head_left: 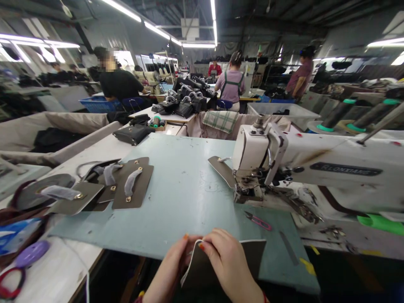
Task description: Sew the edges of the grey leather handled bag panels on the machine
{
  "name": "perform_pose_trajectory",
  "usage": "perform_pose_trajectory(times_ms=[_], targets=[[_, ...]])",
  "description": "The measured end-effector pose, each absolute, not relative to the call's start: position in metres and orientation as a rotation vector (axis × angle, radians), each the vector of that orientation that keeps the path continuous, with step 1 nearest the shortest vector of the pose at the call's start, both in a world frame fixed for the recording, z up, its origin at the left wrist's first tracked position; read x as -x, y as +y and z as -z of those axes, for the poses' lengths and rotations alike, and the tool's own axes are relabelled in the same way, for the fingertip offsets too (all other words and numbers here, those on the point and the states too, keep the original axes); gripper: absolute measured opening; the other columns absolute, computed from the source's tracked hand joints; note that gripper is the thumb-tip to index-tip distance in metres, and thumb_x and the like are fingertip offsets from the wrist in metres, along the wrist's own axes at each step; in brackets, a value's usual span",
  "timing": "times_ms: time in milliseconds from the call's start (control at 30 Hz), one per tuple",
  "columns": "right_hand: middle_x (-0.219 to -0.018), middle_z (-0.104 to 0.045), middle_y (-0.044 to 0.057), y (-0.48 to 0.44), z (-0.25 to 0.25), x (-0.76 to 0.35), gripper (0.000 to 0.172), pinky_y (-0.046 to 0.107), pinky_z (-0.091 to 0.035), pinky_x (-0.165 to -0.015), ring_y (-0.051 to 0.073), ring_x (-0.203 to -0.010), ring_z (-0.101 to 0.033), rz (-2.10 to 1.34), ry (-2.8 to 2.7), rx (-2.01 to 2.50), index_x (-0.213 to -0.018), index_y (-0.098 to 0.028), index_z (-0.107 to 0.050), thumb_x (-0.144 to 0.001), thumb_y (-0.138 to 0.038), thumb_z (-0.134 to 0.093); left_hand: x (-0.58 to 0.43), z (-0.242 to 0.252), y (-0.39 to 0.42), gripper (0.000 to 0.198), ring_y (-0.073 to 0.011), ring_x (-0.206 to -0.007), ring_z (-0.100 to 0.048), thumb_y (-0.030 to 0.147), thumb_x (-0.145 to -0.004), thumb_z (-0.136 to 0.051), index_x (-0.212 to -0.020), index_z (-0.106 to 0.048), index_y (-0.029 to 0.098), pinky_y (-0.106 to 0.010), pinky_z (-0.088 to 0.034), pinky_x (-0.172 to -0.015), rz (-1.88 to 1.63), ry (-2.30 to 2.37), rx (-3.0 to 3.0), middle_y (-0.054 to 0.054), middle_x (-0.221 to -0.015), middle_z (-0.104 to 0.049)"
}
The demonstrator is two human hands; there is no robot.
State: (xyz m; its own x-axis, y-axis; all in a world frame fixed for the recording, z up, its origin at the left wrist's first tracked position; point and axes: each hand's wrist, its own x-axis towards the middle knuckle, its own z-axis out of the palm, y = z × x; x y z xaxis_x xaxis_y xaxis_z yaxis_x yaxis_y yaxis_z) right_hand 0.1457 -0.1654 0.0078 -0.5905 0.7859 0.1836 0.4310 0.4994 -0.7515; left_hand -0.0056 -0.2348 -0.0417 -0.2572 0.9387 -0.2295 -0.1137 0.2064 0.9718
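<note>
At the table's front edge my left hand (173, 266) and my right hand (227, 261) are together, both closed on a dark olive-brown panel (201, 266) with a pale edge. The panel is bent up between them, and its far corner spreads to the right behind my right hand. My left fingertips are partly hidden behind it. To the right stands a white sewing machine (299, 147), with another brown panel (221, 168) lying beside its head. Pink-handled thread snips (260, 221) rest on the table between my right hand and the machine.
Brown panels with wrapped handles (131, 195) lie at the left of the green-blue tabletop (179, 172). Beyond are a black bag (134, 134) and a heap of black bags (186, 99). A purple object (32, 253) sits front left. Several people work farther back.
</note>
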Motion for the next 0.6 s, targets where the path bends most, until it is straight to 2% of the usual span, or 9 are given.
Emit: perform_pose_trajectory(times_ms=[67,167,267,367,467,533,600], targets=[[-0.078,-0.064,0.000,-0.165,-0.002,-0.146,0.017,0.023,-0.039,-0.067,0.015,-0.076,-0.057,-0.913,-2.193,1.018,-0.077,-0.018,-0.063,-0.093,-0.019,-0.056,0.007,0.032,-0.237,0.033,-0.0267,-0.110,-0.061,0.045,-0.089,-0.053,-0.106,-0.071,0.022,-0.034,-0.050,-0.092,-1.250,1.440,-0.902,-0.008,-0.113,-0.070],[-0.077,-0.063,0.001,-0.166,0.003,-0.142,0.021,0.023,-0.038,-0.065,0.015,-0.075,-0.057,-0.893,-2.186,1.023,-0.077,-0.018,-0.062,-0.095,-0.021,-0.051,0.003,0.019,-0.236,0.026,-0.0247,-0.095,-0.065,0.039,-0.080,-0.067,-0.101,-0.071,0.024,-0.029,-0.051,-0.082,-1.180,1.589,-1.139,-0.006,-0.101,-0.073],[-0.074,-0.063,0.002,-0.162,0.004,-0.143,0.028,0.023,-0.037,-0.063,0.015,-0.072,-0.058,-0.833,-2.201,1.063,-0.074,-0.017,-0.061,-0.096,-0.022,-0.045,0.000,0.015,-0.232,0.021,-0.0216,-0.079,-0.065,0.041,-0.085,-0.060,-0.088,-0.071,0.023,-0.027,-0.049,-0.072,-1.147,1.710,-1.240,-0.004,-0.082,-0.072],[-0.082,-0.067,0.003,-0.148,0.006,-0.165,0.019,0.025,-0.041,-0.068,0.017,-0.078,-0.061,-0.853,-2.198,1.160,-0.085,-0.019,-0.066,-0.095,-0.026,-0.051,0.008,0.021,-0.229,0.027,-0.0200,-0.071,-0.061,0.047,-0.085,-0.057,-0.080,-0.067,0.021,-0.026,-0.047,-0.066,-1.217,1.770,-1.144,-0.002,-0.073,-0.067],[-0.088,-0.070,0.005,-0.130,0.012,-0.203,0.012,0.028,-0.045,-0.074,0.021,-0.084,-0.064,-0.958,-2.134,1.298,-0.089,-0.019,-0.068,-0.087,-0.029,-0.063,0.025,0.033,-0.232,0.033,-0.0186,-0.069,-0.058,0.052,-0.080,-0.063,-0.084,-0.065,0.020,-0.024,-0.046,-0.064,-1.332,1.820,-0.918,0.000,-0.072,-0.065],[-0.085,-0.070,0.005,-0.123,0.017,-0.227,0.014,0.029,-0.046,-0.073,0.021,-0.082,-0.064,-1.140,-1.993,1.325,-0.085,-0.017,-0.067,-0.082,-0.031,-0.068,0.036,0.042,-0.236,0.039,-0.0181,-0.069,-0.057,0.056,-0.073,-0.068,-0.088,-0.065,0.020,-0.023,-0.046,-0.061,-1.371,1.808,-0.727,0.001,-0.072,-0.066],[-0.087,-0.069,0.005,-0.124,0.019,-0.242,0.021,0.028,-0.049,-0.072,0.020,-0.084,-0.065,-1.421,-1.732,1.263,-0.091,-0.016,-0.065,-0.080,-0.034,-0.070,0.044,0.051,-0.238,0.046,-0.0182,-0.066,-0.058,0.059,-0.068,-0.071,-0.091,-0.064,0.021,-0.024,-0.047,-0.057,-1.362,1.761,-0.513,0.002,-0.072,-0.067]])
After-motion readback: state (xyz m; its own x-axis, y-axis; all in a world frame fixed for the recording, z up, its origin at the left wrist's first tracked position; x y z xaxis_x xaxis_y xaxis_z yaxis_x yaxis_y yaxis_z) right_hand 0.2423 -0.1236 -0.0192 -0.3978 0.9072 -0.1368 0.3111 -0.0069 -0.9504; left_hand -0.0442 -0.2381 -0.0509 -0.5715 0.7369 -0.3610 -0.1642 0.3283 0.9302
